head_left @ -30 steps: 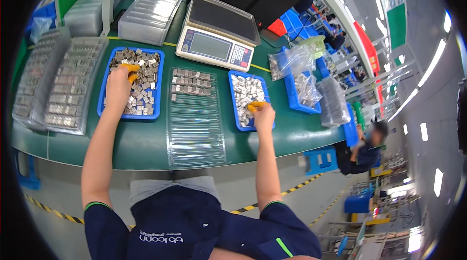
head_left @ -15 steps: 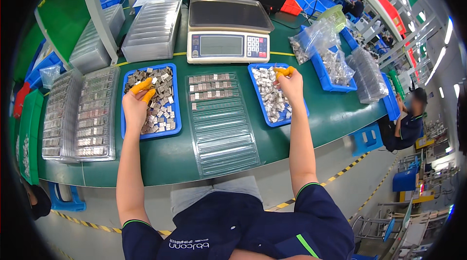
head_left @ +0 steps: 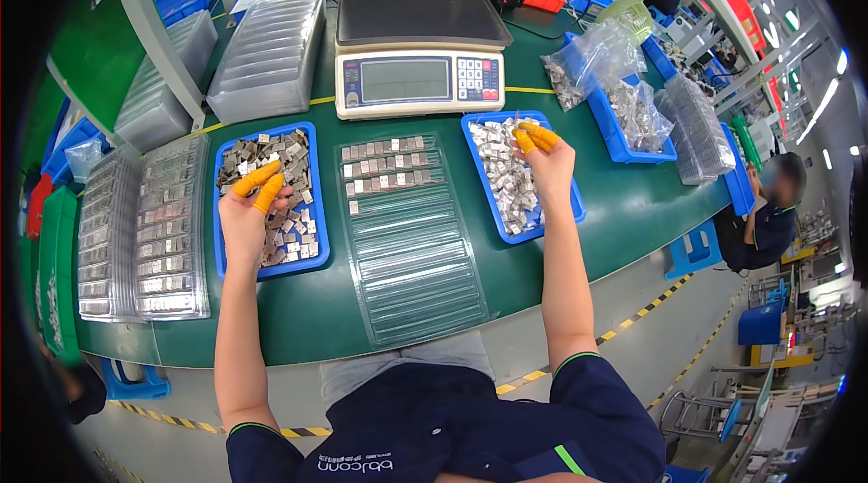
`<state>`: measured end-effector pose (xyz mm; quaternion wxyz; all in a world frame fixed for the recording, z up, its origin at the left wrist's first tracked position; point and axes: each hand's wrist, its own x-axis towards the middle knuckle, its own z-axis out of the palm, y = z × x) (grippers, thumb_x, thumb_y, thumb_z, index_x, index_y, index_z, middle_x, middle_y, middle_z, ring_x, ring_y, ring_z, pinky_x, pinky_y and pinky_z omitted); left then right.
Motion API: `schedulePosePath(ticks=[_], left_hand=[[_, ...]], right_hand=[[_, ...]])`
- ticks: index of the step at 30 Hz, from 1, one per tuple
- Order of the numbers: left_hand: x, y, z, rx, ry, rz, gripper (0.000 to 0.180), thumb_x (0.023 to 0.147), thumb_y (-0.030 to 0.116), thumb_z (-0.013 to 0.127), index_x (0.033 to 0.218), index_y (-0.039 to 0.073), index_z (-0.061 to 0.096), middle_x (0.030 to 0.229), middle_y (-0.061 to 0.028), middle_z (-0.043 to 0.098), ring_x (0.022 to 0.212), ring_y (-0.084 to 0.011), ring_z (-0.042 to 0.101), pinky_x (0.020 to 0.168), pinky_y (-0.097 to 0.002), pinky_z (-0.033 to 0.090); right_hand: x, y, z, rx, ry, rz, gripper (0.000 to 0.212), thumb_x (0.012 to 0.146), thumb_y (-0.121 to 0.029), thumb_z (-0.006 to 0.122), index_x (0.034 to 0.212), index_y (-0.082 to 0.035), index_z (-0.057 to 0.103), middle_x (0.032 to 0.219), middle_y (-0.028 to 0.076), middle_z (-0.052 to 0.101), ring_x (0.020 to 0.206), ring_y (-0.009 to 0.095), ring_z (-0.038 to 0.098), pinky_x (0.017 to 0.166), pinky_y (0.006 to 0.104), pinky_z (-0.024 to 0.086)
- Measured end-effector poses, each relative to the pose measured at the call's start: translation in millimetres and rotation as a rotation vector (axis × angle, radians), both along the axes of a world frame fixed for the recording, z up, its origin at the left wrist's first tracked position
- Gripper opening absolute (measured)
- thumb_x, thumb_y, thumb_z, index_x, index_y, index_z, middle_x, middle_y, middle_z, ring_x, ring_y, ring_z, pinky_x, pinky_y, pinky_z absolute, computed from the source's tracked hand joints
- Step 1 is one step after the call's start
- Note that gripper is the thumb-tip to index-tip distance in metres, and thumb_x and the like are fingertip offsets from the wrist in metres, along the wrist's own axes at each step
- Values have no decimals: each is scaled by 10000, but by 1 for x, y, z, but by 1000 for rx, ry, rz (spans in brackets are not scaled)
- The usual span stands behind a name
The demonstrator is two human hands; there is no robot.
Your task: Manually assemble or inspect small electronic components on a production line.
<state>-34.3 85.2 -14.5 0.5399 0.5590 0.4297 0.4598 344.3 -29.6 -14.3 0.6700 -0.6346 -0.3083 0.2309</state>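
My left hand [head_left: 246, 216], with yellow finger cots on some fingers, is over the near-left part of a blue tray [head_left: 323, 234] of small silvery-grey metal pieces [head_left: 297, 158]. Its fingers are bent together, hiding what is between them. At the right, my right hand [head_left: 550, 167], also in yellow finger cots, reaches over a second blue tray [head_left: 506, 234] of small whitish metal pieces [head_left: 503, 167]. Its fingertips are drawn together; anything they hold is too small to name. Between the trays lies a clear plastic slotted tray [head_left: 416, 266], with small metal pieces in its far rows [head_left: 389, 162].
A weighing scale [head_left: 420, 81] stands behind the slotted tray. Stacked clear trays [head_left: 268, 58] are behind the left tray; filled ones [head_left: 172, 230] lie at the far left. A blue bin [head_left: 624, 144] with bagged parts sits at the right. Another person [head_left: 768, 225] is beyond the table's right end.
The whole view has shifted slightly. My left hand has drawn a little nearer to me over its tray. My right hand stays over its tray with its fingers slightly re-posed.
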Motion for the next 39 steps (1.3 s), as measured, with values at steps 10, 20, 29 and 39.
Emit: schedulePosePath(ticks=[10, 20, 29, 39], left_hand=[[6, -19, 5, -168, -114, -113, 313, 826, 2, 572, 1135, -41, 539, 1002, -123, 607, 905, -193, 615, 796, -241, 494], [25, -34, 12, -321, -248, -297, 356, 818, 39, 608, 1153, -44, 521, 1069, -123, 598, 970, -195, 603, 803, -225, 496], [31, -46, 4, -297, -220, -379, 242, 824, -1, 580, 1059, -58, 576, 959, -159, 632, 819, -222, 648, 721, -265, 538], [41, -59, 5, -284, -212, -196, 263, 811, -32, 576, 1068, -86, 561, 1000, -163, 620, 871, -208, 635, 774, -276, 536]], right_hand=[[-11, -1, -2, 12, -191, -135, 208, 728, 39, 668, 932, 65, 640, 840, 92, 649, 759, 137, 625, 685, 225, 504], [-147, 16, 38, -61, -246, 483, 200, 731, 27, 679, 925, 19, 633, 903, 69, 641, 832, 121, 595, 778, 227, 470], [-175, 11, 18, -48, 151, 628, 200, 771, 1, 646, 965, 31, 606, 931, 78, 635, 849, 122, 601, 787, 236, 478], [-184, 2, 11, 18, 67, 573, 175, 769, -12, 657, 939, 23, 629, 914, 71, 650, 827, 120, 614, 770, 238, 480]])
